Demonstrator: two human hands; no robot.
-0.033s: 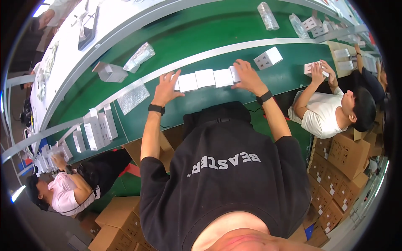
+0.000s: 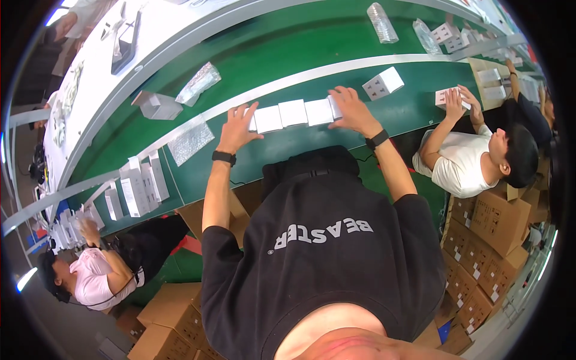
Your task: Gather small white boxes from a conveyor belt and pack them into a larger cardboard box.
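Several white boxes [image 2: 293,113] stand side by side in a row on the green workbench [image 2: 279,143], their plain white faces toward me. At the row's left end my left hand [image 2: 239,126] is curled around the end box, thumb on the near side and fingers on the far side. My right hand [image 2: 354,111] grips the box at the right end [image 2: 335,108] in the same way, so the row sits between both hands. The fingers cover parts of the two end boxes.
A white box with dark printed shapes [image 2: 384,83] lies to the right. Bubble wrap [image 2: 191,140] and an open box [image 2: 157,105] are at left, with upright white boxes [image 2: 135,191] farther left. Co-workers sit on both sides. Cartons [image 2: 171,306] are stacked behind.
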